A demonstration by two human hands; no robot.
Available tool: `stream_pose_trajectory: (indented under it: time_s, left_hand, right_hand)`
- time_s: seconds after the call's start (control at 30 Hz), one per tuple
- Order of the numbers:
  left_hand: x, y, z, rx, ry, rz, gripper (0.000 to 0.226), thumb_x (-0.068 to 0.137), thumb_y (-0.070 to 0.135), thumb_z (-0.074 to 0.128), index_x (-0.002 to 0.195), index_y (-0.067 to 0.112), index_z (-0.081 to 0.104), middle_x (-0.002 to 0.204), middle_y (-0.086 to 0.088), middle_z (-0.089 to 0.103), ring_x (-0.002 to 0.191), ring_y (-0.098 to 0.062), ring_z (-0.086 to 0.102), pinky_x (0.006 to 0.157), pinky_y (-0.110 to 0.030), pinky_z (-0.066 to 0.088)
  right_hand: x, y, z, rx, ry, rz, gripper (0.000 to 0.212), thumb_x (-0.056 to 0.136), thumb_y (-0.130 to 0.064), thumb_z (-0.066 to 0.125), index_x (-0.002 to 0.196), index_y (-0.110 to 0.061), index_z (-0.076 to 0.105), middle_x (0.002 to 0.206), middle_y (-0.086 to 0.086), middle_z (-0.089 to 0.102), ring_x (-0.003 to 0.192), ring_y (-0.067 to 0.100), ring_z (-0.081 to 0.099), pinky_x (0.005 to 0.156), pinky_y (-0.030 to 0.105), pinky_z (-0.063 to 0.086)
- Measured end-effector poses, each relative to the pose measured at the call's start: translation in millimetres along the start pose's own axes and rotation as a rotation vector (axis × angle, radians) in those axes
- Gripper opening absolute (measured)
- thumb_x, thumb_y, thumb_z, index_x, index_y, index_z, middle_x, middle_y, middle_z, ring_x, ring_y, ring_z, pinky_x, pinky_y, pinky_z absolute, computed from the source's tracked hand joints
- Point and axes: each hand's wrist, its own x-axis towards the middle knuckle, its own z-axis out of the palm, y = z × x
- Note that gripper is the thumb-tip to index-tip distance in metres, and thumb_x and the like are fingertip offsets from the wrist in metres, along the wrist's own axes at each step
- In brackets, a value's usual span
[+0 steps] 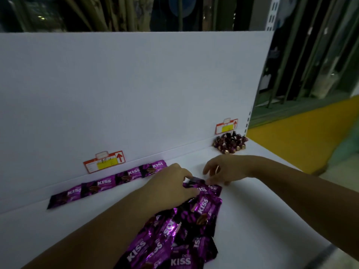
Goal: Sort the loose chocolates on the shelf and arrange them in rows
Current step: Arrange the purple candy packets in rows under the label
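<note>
- Back row (108, 184): purple KISS packets laid end to end against the back panel (136, 84), labels up. It runs from far left to just short of my left hand. This is the sorted part, lined up under the left price tag (104, 161), I'd guess to mark the slot.
- Shelf (58, 230): the white deck carries everything.
- Left hand (171, 186): fingers curled and together, pinching the dark end of the top packet (195, 180). The grip sits at the edge, probably so the packet lifts flat.
- Loose pile (180, 230): unsorted KISS packets, overlapping and facing every way, running from between my hands to the near edge. Most of the job is left.
- Right hand (223, 170): fingers apart and arched, tips down at the packet's far end. It steadies and holds nothing. Blurred, so exact contact is unclear.
- Right price tag (226, 126): on the panel above the far corner.
- Foil heap (231, 142): small dark-red wrapped chocolates bunched in that corner, well apart from the purple ones. Grouped by type, not in rows yet.
</note>
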Motion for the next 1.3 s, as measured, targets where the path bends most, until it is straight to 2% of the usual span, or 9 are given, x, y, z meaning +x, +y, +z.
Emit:
stream_pose_trajectory:
  time_s: [0.13,0.27,0.47,0.57,0.63,0.73,0.87,1.07,1.3]
  left_hand:
    - [6,1,8,-0.047,0.001,-0.001,0.022,0.081,0.04,0.066,0.094,0.022,0.066,0.096,0.008,0.06,0.084,-0.007,0.056,0.073,-0.021,0.045]
    - [6,-2,2,-0.39,0.036,-0.052,0.013,0.075,0.025,0.075,0.077,0.025,0.062,0.079,0.008,0.066,0.073,-0.007,0.063,0.069,-0.023,0.051]
    - [-7,-21,-18,-0.964,-0.029,-0.237,0.011,0.086,0.003,0.062,0.095,0.009,0.065,0.084,-0.01,0.072,0.072,-0.019,0.068,0.067,-0.028,0.057]
    - [-20,-32,-24,-1.145,-0.032,-0.282,0.015,0.088,-0.002,0.056,0.093,0.008,0.066,0.088,-0.013,0.073,0.081,-0.026,0.07,0.072,-0.034,0.059]
    - [-28,-41,-27,-1.17,-0.008,-0.303,0.016,0.087,-0.002,0.058,0.097,0.007,0.066,0.09,-0.014,0.073,0.081,-0.026,0.071,0.071,-0.034,0.059]
    - [-36,-52,-31,-1.173,0.026,-0.328,0.022,0.084,-0.002,0.061,0.106,0.002,0.065,0.097,-0.016,0.071,0.079,-0.024,0.071,0.065,-0.032,0.058]
    - [-47,-62,-38,-1.201,0.001,-0.346,0.023,0.084,0.001,0.063,0.107,0.001,0.066,0.095,-0.016,0.071,0.077,-0.024,0.071,0.061,-0.031,0.056]
    - [-64,-72,-49,-1.28,0.001,-0.337,0.019,0.089,0.004,0.056,0.106,0.002,0.063,0.084,-0.015,0.072,0.073,-0.025,0.071,0.054,-0.028,0.054]
    - [-83,-90,-56,-1.275,0.068,-0.311,0.03,0.09,-0.004,0.046,0.112,0.01,0.06,0.089,-0.013,0.071,0.08,-0.024,0.069,0.057,-0.028,0.054]
  right_hand:
    - [-10,3,19,-0.094,0.114,0.019,0.032,0.085,-0.032,0.065,0.115,-0.023,0.059,0.107,-0.004,0.054,0.095,0.013,0.053,0.077,0.022,0.044]
    - [-18,8,26,0.027,0.206,0.04,0.011,0.084,-0.018,0.065,0.091,-0.023,0.058,0.087,-0.012,0.052,0.076,0.003,0.049,0.06,0.013,0.036]
    - [-24,5,29,-0.044,0.178,0.071,0.039,0.088,-0.032,0.061,0.124,-0.02,0.052,0.104,-0.006,0.052,0.094,0.012,0.053,0.077,0.021,0.043]
    - [-24,1,30,-0.123,0.165,0.066,0.032,0.084,-0.033,0.066,0.112,-0.026,0.053,0.102,-0.006,0.05,0.089,0.009,0.05,0.069,0.017,0.04]
    - [-21,-3,30,-0.072,0.161,0.091,0.028,0.081,-0.027,0.069,0.099,-0.029,0.047,0.096,-0.008,0.052,0.081,0.005,0.049,0.061,0.015,0.038]
    - [-17,-7,26,-0.01,0.16,0.127,0.043,0.077,-0.025,0.074,0.111,-0.024,0.048,0.088,-0.01,0.051,0.075,0.004,0.049,0.056,0.013,0.037]
    - [-11,-7,22,0.011,0.197,0.101,0.024,0.081,-0.025,0.07,0.098,-0.009,0.063,0.095,0.008,0.063,0.082,0.018,0.057,0.07,0.027,0.048]
    - [-13,-15,4,0.372,0.299,0.059,0.016,0.093,-0.019,0.056,0.082,-0.009,0.064,0.067,0.006,0.06,0.054,0.012,0.057,0.05,0.02,0.043]
    - [-5,-78,3,0.817,-0.064,-0.16,0.023,0.098,-0.012,0.042,0.108,-0.003,0.061,0.078,0.012,0.066,0.06,0.021,0.061,0.046,0.023,0.045]
